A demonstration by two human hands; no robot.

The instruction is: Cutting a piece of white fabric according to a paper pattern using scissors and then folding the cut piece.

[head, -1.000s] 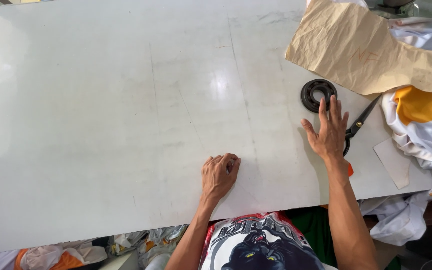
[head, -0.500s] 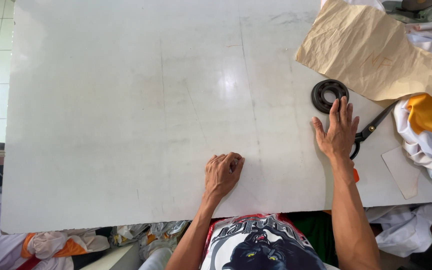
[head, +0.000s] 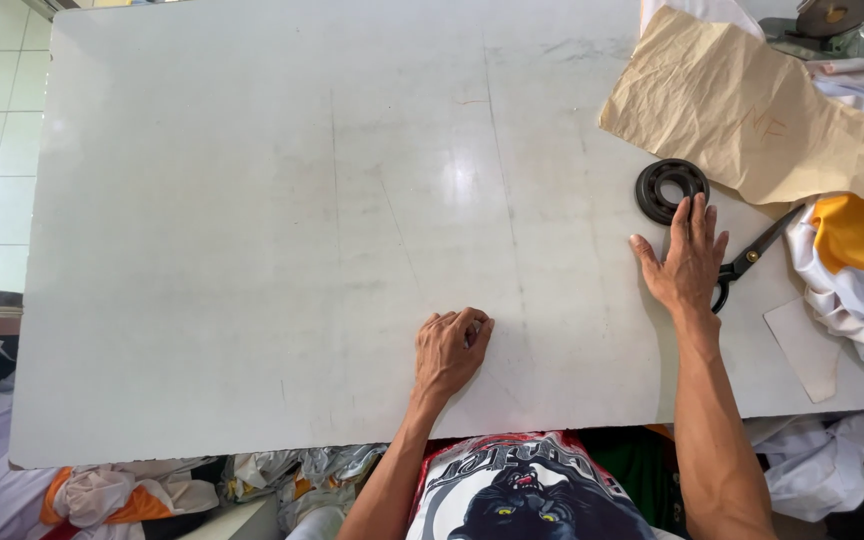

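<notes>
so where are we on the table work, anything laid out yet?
Nothing laid out: table bare in the middle. Right hand lies flat by the black ring and scissors; left hand rests curled. Brown paper pattern and fabric wait at the right edge.

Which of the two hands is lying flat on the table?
The right hand, fingers spread flat beside the black ring and the scissors. The left hand rests curled in a loose fist on the white table.

Worktop [head: 252, 250], left and centre: open surface, free passage. Right side obstructed: black ring [head: 670, 189] touching the right hand's [head: 689, 265] fingers [head: 679, 215], black scissors [head: 752, 258] just beside, brown paper [head: 762, 115] and white-orange cloth [head: 857, 270] beyond.
</notes>
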